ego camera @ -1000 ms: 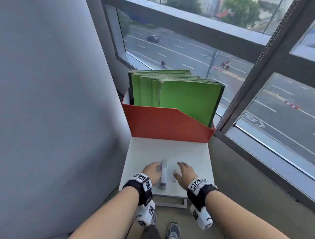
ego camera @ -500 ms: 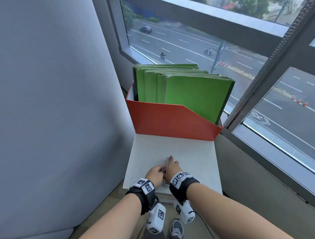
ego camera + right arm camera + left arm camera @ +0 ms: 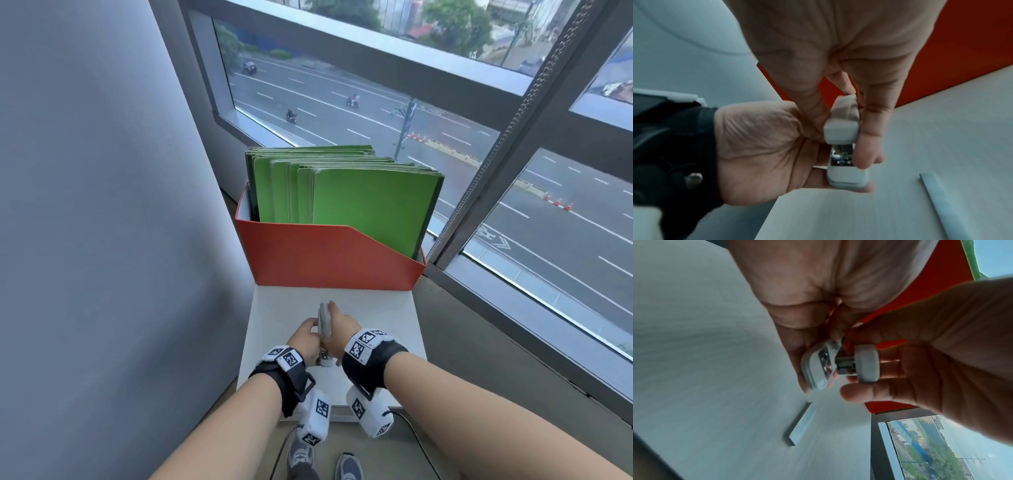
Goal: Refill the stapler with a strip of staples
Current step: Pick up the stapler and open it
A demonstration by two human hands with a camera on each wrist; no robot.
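Observation:
A small white stapler [image 3: 323,320] is held just above the white table [image 3: 376,318] by both hands. My left hand [image 3: 306,337] grips its lower part [image 3: 844,175], fingers curled under it. My right hand [image 3: 339,323] pinches the top cover [image 3: 842,120] between thumb and fingers. The two halves stand parted, with the metal inside showing [image 3: 825,361]. A strip of staples [image 3: 801,425] lies flat on the table beside the hands, also visible in the right wrist view as a strip of staples [image 3: 945,204]. My right hand hides it in the head view.
An orange file box [image 3: 325,263] full of green folders [image 3: 370,209] stands at the table's far edge. A grey wall [image 3: 102,240] rises on the left and a window [image 3: 548,222] runs along the right. The table's near edge is at my wrists.
A second ago the stapler lay on the table between my hands. My right hand moved left onto it, and both hands now hold it raised with its top parted from the base.

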